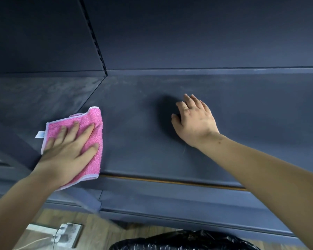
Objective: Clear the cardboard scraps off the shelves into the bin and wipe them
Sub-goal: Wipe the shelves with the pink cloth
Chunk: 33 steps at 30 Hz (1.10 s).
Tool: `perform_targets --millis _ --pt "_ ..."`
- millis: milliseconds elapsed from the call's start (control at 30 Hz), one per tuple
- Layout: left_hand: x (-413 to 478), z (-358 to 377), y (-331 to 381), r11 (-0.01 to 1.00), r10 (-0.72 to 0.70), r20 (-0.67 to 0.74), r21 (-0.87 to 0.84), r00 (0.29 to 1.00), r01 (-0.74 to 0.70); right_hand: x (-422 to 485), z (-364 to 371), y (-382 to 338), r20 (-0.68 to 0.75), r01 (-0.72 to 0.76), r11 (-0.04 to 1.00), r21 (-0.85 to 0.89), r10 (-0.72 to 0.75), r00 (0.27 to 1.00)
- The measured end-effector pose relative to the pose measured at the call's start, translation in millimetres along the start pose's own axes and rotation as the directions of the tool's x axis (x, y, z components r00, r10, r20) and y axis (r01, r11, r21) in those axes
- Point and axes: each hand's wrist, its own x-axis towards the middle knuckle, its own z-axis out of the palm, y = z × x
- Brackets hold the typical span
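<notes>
A dark blue shelf [170,141] fills the middle of the view, with dusty streaks near its back edge. My left hand [67,152] lies flat with spread fingers on a folded pink cloth [94,134], pressing it onto the shelf near the left front. My right hand [193,120] rests on the bare shelf to the right of the cloth, fingers relaxed and holding nothing. No cardboard scraps show on this shelf. The bin [184,240], lined with a black bag, stands below the shelf's front edge.
A slotted upright [94,37] splits the dark back panel, with a second shelf section [34,98] to its left. Lower shelf fronts [170,204] step out below. On the wooden floor [116,235] at the lower left lies a floor socket plate [67,231] with a cable.
</notes>
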Motion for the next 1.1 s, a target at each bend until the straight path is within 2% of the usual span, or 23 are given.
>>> perform_targets --millis 200,300,500,733,900,1100 --pt "-14.3 4.3 -6.5 0.997 0.078 -0.034 0.022 0.996 -0.077 -7.5 -3.8 -2.1 -0.099 0.064 0.997 0.043 -0.059 0.993" --pt "-20.3 8.6 -6.1 0.983 0.169 -0.032 0.077 0.985 -0.166 -11.6 -9.2 -3.0 -0.140 0.102 0.991 0.088 -0.089 0.986" --pt "-26.1 24.1 3.2 0.930 0.320 -0.085 0.220 0.944 -0.296 -28.7 -12.7 -1.9 -0.034 0.195 0.978 0.067 -0.193 0.981" --pt "-40.7 43.4 50.9 0.882 0.430 -0.187 0.295 0.883 -0.368 -43.4 -10.6 -0.4 0.050 0.213 0.974 0.080 -0.217 0.975" --pt "-49.9 54.3 87.8 0.822 0.531 -0.224 0.370 0.817 -0.433 -50.1 -17.8 13.1 0.000 0.175 0.971 0.163 -0.177 0.984" --pt "-62.4 59.5 132.8 0.818 0.538 -0.203 0.360 0.818 -0.449 -53.3 -35.8 52.2 -0.053 0.083 0.977 0.197 -0.074 0.996"
